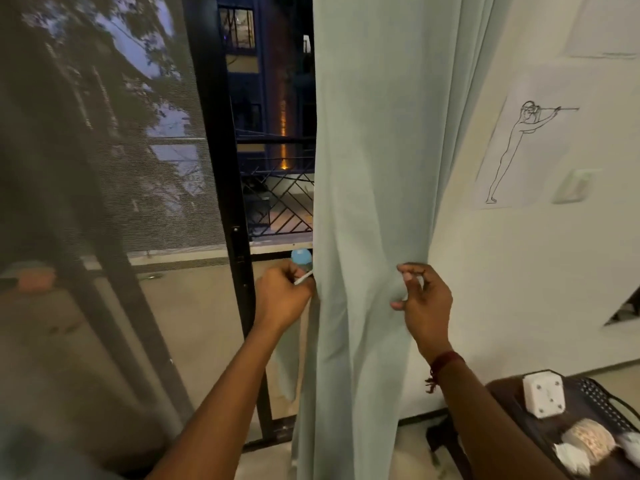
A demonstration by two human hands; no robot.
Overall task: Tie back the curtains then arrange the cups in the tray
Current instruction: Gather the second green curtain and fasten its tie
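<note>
Now: curtain (374, 168) hanging vertical, bunched between both hands. Left hand (282, 299) at its left edge, pinching white tie end (304, 278); right hand (424, 299) at right edge, pinching fold. Both equally near. Likely next: tie across front, left to right.

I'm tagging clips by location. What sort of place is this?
Probably a room in a flat, at its balcony door after dark: a green curtain hangs beside a mesh screen door, a balcony railing shows outside, and a line drawing is on the wall.
</note>
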